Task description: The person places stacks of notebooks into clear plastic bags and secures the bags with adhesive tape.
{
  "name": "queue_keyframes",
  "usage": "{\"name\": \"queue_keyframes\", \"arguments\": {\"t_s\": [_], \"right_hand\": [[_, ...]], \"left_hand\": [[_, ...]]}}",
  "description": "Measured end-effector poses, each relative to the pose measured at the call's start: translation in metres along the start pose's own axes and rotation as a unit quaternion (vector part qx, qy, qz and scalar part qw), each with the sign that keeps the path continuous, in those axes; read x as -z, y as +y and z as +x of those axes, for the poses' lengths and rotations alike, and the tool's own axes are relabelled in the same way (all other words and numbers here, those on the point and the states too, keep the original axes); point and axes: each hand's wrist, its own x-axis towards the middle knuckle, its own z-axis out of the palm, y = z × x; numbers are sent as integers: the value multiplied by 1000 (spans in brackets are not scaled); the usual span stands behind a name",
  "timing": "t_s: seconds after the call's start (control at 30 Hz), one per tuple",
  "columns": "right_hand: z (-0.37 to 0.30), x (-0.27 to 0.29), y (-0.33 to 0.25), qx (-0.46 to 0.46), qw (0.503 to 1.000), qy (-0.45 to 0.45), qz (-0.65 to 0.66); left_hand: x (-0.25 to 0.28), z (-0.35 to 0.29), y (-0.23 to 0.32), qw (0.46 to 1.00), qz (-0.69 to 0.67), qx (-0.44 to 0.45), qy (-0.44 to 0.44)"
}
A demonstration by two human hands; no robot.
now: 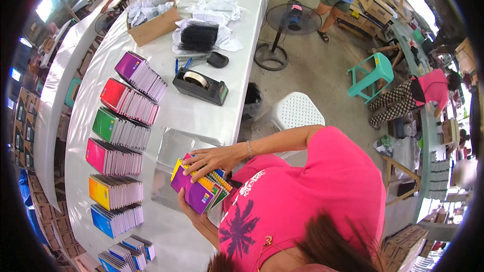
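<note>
Head view: spiral notebooks (195,194) clasped between my two hands.
My right hand (216,159), fingers partly spread, grips the bundle from one o'clock; my left hand (191,213), loosely curled and partly hidden, braces it from six. Its long axis seems to run ten to four, neither hand nearer; yellow notebooks (100,191) stand at nine.

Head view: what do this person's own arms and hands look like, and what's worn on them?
Both hands are ungloved, and no cables show. The right hand has a thin, silvery chain bracelet around its wrist, and that arm comes out of a short, bright pink sleeve. The left hand shows no jewellery where visible; its sleeve can't be made out.
</note>
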Motion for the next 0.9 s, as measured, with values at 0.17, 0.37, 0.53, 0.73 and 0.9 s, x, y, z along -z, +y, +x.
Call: {"name": "queue_keyframes", "arguments": {"t_s": [0.17, 0.37, 0.53, 0.73, 0.9], "right_hand": [[12, -18, 19, 70, 985, 85, 132], [37, -59, 33, -142, 920, 242, 274], [45, -53, 41, -243, 917, 126, 291], [49, -52, 42, -303, 866, 32, 395], [52, -79, 47, -314, 841, 74, 434]], "left_hand": [[-5, -8, 12, 999, 27, -20, 41], [33, -11, 30, 960, 252, -120, -25], [18, 6, 38, 746, 579, -309, 119], [36, 30, -14, 920, 286, -258, 65], [31, 35, -40, 929, 215, -283, 98]]}}
